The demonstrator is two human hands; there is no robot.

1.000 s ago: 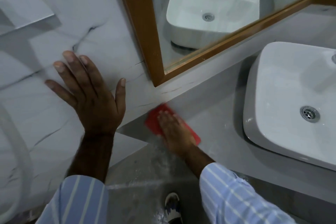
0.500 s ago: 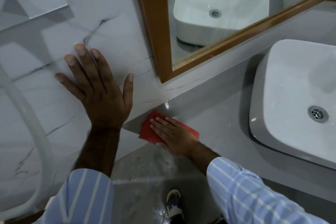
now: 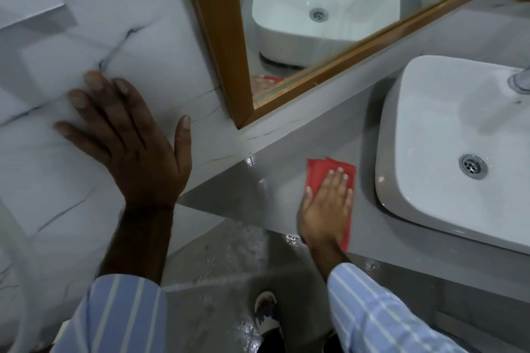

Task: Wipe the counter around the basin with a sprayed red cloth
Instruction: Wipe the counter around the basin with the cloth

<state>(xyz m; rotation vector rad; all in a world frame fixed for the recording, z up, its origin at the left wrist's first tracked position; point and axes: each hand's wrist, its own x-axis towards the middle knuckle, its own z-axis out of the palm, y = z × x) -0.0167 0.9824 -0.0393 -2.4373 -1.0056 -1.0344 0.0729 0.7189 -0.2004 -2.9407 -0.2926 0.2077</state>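
Red cloth point(image 3: 329, 173) lies folded flat on the grey counter point(image 3: 249, 189), just left of the white basin point(image 3: 447, 152), in the one head view. Over it the right hand point(image 3: 325, 206) presses palm down, fingers straight and close together, flattened on the cloth rather than gripping it; the cloth's far edge shows beyond the fingertips and a strip shows along the side nearer the basin. On the other side of the basin, well apart from it, the left hand point(image 3: 126, 140) is spread wide against the marble wall point(image 3: 86, 23), fingers apart and holding nothing, seemingly as a brace. Behind the basin a wood-framed mirror point(image 3: 329, 8) reflects the bowl and, low in its corner, a bit of the cloth. Left of the cloth the counter shines wet out toward its pointed corner, so I judge the wiping step is in hand with the stretch left of the basin largely covered. The next move likely calls for keeping the palm flat and sliding the cloth along the basin's foot, then into the narrow strip between basin and wall, where the overhanging rim leaves little room. Whether the counter beyond the basin is done cannot be seen.
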